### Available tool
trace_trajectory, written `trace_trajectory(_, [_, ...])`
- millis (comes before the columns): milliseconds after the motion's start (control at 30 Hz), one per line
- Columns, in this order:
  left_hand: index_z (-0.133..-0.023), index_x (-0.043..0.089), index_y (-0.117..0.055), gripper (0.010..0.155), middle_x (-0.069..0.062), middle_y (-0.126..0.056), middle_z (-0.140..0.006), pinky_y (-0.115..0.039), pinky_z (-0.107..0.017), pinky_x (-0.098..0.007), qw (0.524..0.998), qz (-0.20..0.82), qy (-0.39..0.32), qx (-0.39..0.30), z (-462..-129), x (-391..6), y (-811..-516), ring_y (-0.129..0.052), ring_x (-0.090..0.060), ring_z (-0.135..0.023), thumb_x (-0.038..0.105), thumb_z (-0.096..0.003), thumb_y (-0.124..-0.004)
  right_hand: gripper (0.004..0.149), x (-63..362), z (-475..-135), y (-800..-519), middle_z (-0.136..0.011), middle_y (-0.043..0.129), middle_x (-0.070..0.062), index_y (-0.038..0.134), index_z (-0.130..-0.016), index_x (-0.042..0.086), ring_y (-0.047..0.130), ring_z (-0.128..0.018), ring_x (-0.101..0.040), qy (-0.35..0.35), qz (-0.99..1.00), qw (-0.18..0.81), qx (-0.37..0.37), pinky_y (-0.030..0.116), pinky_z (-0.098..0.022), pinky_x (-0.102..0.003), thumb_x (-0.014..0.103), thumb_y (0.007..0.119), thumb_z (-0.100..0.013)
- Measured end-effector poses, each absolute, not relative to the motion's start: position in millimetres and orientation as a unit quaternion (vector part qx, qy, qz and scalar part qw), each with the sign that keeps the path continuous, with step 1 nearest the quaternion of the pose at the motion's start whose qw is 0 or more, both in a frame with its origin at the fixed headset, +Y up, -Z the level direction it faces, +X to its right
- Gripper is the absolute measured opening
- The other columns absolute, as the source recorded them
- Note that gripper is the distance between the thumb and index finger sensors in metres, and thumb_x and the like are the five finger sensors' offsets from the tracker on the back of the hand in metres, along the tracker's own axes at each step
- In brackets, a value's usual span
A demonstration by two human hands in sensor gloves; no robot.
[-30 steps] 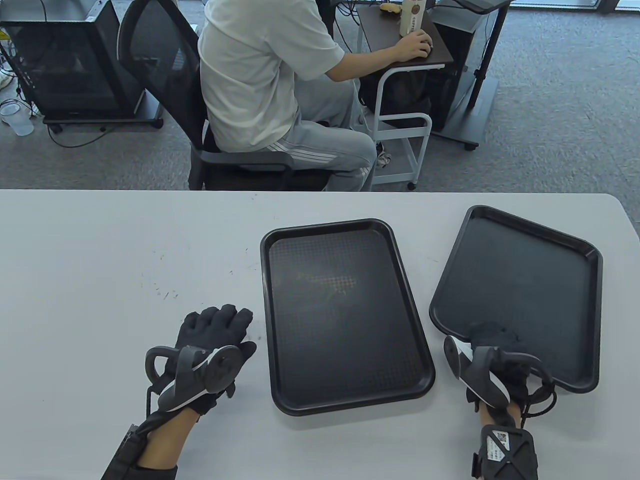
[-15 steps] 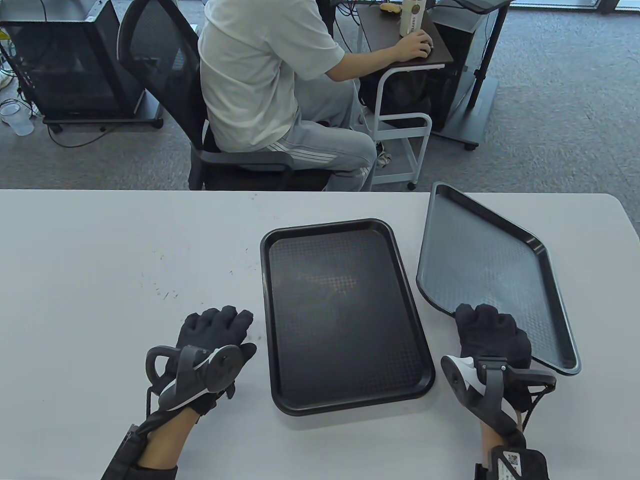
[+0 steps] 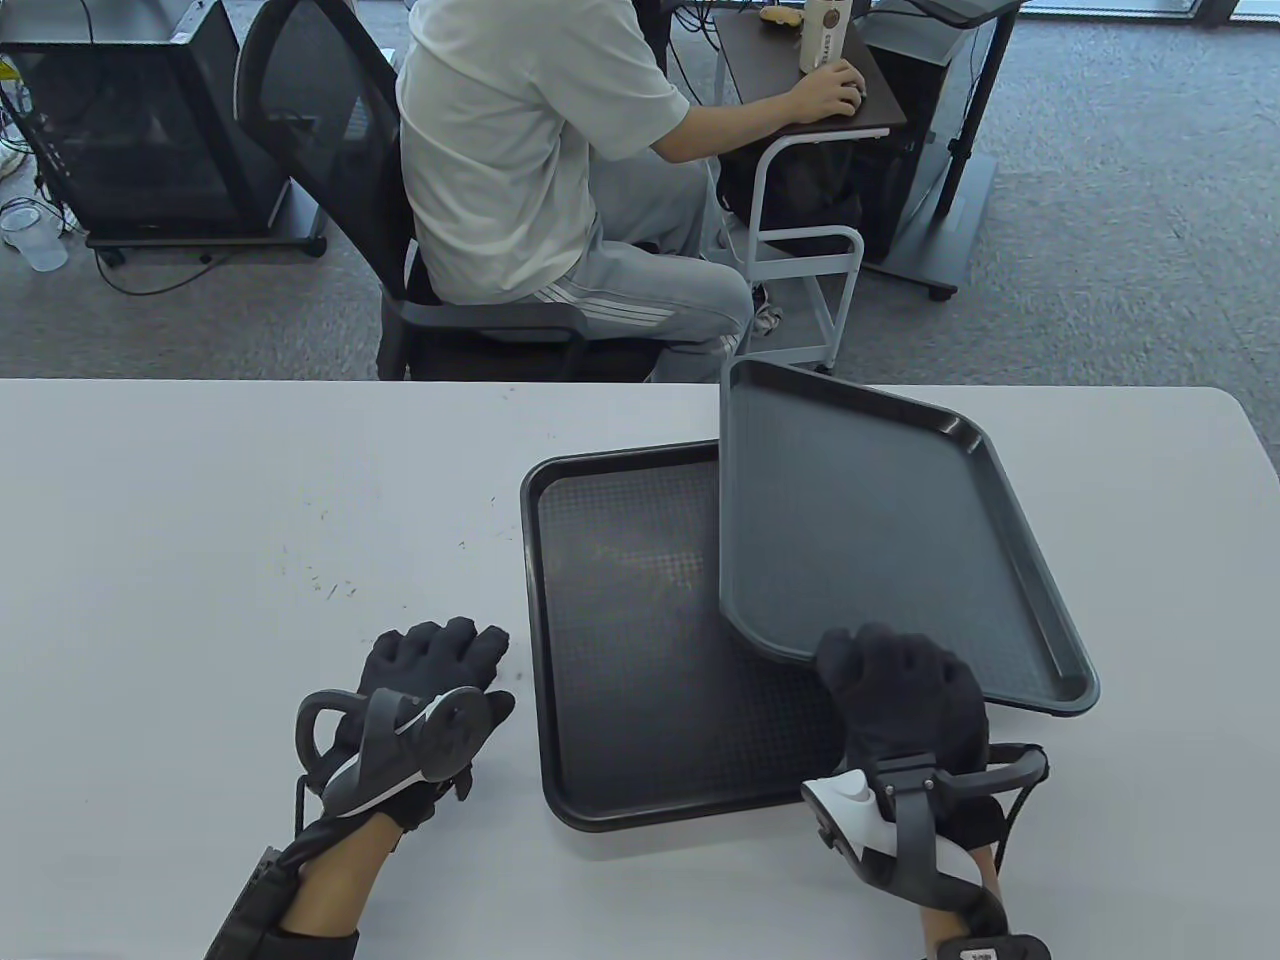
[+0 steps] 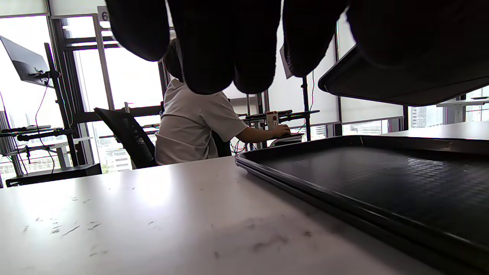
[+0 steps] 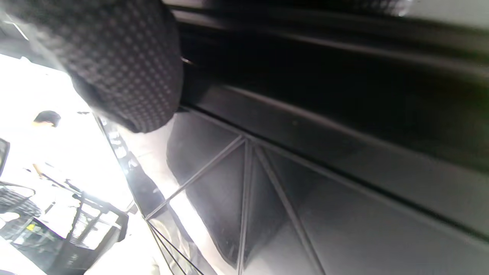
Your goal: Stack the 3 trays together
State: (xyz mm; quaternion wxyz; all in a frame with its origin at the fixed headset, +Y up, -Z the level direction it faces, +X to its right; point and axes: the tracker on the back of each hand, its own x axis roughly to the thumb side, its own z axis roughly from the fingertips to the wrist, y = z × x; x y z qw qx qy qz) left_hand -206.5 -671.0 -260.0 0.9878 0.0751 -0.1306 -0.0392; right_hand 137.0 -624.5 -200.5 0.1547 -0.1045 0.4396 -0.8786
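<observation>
A black tray (image 3: 640, 640) lies flat in the middle of the white table (image 3: 200, 520). In the left wrist view its edge (image 4: 344, 198) shows a double rim, like two trays nested. My right hand (image 3: 895, 665) grips the near edge of another tray (image 3: 880, 540). It holds this tray lifted and tilted over the right part of the flat one. The held tray's underside shows in the left wrist view (image 4: 401, 84) and the right wrist view (image 5: 267, 214). My left hand (image 3: 440, 645) rests flat on the table, empty, just left of the flat tray.
A seated person (image 3: 540, 160) on an office chair (image 3: 320, 170) and a small white cart (image 3: 800, 250) are beyond the table's far edge. Small scuff marks (image 3: 330, 585) dot the table left of the trays.
My right hand has lifted the right-hand tray off the table and carried it left, over the flat tray. My left hand has stayed in place.
</observation>
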Motion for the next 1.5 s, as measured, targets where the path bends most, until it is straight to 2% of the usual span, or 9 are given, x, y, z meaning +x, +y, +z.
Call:
trace_trajectory(233, [-0.103, 0.038, -0.075, 0.066, 0.001, -0.083, -0.108, -0.066, -0.076, -0.056, 0.989, -0.038, -0.127, 0.069, -260.9, -208.0, -670.8, -0.087, -0.032, -0.099, 0.059, -0.0408, -0.080, 0.050, 90.7, -192.5, -630.2, -0.069, 0.093, 0.007, 0.079, -0.075, 0.040, 0.101, -0.049, -0.016, 0.443, -0.862, 0.170, -0.177, 0.090, -0.038, -0.039, 0.044, 0.100, -0.031])
trace_trajectory(467, [-0.103, 0.037, -0.076, 0.066, 0.001, -0.083, -0.108, -0.066, -0.076, -0.056, 0.989, -0.036, -0.127, 0.064, -261.9, -208.8, -670.8, -0.088, -0.032, -0.098, 0.059, -0.0408, -0.080, 0.049, 68.4, -192.6, -642.3, -0.069, 0.093, 0.008, 0.079, -0.075, 0.041, 0.101, -0.049, -0.016, 0.428, -0.856, 0.187, -0.222, 0.091, -0.038, -0.038, 0.044, 0.101, -0.030])
trace_trajectory(1500, [-0.101, 0.037, -0.078, 0.064, 0.001, -0.085, -0.106, -0.068, -0.075, -0.056, 0.990, -0.030, -0.125, 0.055, -264.5, -211.6, -671.8, -0.090, -0.031, -0.097, 0.058, -0.0409, -0.080, 0.047, 42.3, -197.1, -680.7, -0.065, 0.096, 0.009, 0.080, -0.073, 0.040, 0.104, -0.044, -0.013, 0.363, -0.856, 0.217, -0.297, 0.092, -0.034, -0.035, 0.048, 0.100, -0.031])
